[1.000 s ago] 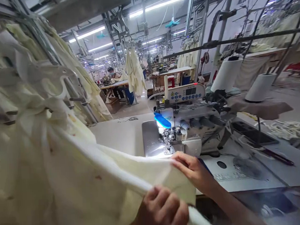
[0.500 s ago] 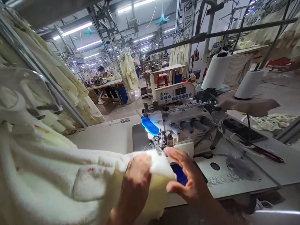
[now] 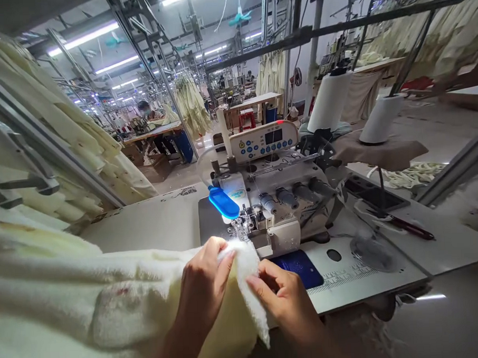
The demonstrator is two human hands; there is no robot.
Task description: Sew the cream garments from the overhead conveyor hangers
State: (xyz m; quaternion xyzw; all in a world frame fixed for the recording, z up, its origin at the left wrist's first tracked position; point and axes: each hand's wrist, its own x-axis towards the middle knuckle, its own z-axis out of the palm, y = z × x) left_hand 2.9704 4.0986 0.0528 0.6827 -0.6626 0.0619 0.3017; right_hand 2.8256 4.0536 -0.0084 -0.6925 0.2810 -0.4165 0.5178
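Left hand [image 3: 204,283] rose from below, wrist bent, fingers curled and pinched on the top edge of the cream fleece fabric [image 3: 110,306]. Right hand [image 3: 286,298] came in from the lower right, thumb and forefinger closed on the same edge just beside it. Fabric draped across the person's lap and the front of the sewing table [image 3: 154,225], its held corner just before the overlock machine [image 3: 272,209]. Control panel [image 3: 263,141] bore buttons; writing too small to read. Ruler markings [image 3: 342,277] showed on the table edge.
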